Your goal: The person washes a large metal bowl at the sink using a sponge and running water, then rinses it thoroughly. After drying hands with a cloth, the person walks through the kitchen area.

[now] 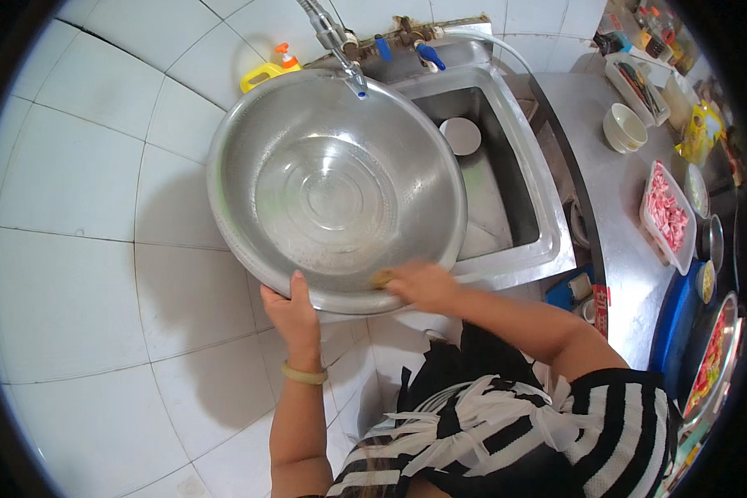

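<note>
A large stainless steel basin (411, 149) rests tilted over the sink (554, 243), its wet inside facing me. My left hand (295, 314) grips the near rim at the lower left, thumb over the edge. On the inner wall near the lower right rim, my right hand (426, 286) presses a small yellowish-brown scrubber (383, 279); the hand is blurred and the scrubber's exact kind is unclear. Above the basin's far side hangs the spout of a metal faucet (356, 81), with no stream of water visible.
A white round dish (460, 136) lies in the sink. Behind the basin stands a yellow jug with an orange pump (274, 70). On the steel counter (629, 299) at right are white bowls (624, 129), a tray of sliced meat (667, 215) and a pan of chopped peppers (709, 367).
</note>
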{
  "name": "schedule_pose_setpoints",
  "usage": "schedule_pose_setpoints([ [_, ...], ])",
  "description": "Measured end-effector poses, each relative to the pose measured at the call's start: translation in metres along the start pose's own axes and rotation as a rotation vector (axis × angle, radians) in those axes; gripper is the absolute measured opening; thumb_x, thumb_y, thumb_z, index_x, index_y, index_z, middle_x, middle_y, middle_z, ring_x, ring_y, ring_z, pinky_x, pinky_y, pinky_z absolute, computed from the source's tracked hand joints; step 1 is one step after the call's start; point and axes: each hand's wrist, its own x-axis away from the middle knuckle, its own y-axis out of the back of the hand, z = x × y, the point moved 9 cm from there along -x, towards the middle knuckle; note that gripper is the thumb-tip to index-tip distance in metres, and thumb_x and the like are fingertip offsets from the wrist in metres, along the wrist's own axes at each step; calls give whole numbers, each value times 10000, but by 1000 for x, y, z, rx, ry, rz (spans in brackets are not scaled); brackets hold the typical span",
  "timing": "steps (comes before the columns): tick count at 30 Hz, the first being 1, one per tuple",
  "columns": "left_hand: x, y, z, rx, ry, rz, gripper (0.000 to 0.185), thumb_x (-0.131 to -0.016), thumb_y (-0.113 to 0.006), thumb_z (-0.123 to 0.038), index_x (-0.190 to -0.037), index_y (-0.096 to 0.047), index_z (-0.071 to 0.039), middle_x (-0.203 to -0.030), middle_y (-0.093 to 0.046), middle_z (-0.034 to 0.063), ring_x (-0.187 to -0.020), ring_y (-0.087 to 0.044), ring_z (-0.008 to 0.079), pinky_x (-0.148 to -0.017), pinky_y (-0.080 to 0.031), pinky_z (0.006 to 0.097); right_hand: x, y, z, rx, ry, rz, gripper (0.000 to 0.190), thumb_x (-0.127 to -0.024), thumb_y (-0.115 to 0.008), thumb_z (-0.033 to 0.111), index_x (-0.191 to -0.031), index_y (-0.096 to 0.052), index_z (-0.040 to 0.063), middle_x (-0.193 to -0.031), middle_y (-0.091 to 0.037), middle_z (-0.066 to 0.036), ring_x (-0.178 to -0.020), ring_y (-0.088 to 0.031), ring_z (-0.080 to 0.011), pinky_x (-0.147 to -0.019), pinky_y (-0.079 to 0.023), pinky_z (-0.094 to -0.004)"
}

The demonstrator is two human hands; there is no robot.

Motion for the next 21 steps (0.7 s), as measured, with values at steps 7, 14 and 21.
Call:
schedule_pose_setpoints([
  [7, -9, -5, -9, -173, 68, 11, 355, -864, -625, -133, -1103, -466, 76, -1038, -573, 176, -933, -543, 233, -866, -426, 336, -29, 112, -198, 28, -314, -785, 420, -934, -502, 116, -1307, -394, -44, -1348, -410, -292, -1261, -412, -416, -1067, -340, -434],
  [14, 66, -28, 35, -175, 164, -80, 699, -829, -687, -190, -1318, -273, 89, -1256, -422, 258, -1140, -456, 315, -982, -368, 376, -28, 49, -242, -539, -453, -925, 622, -794, -691, 56, -1302, -361, -84, -1293, -467, -250, -1174, -511, -328, -983, -408, -407],
  [21, -6, 3, 11, -254, 219, 70, 761, -818, -716, -235, -1336, -261, 85, -1233, -432, 241, -1122, -462, 299, -964, -386, 401, -109, 150, -282, -607, -700, -558, 540, -759, -788, 243, -1134, -561, -72, -959, -659, -202, -777, -667, -298, -680, -543, -411],
])
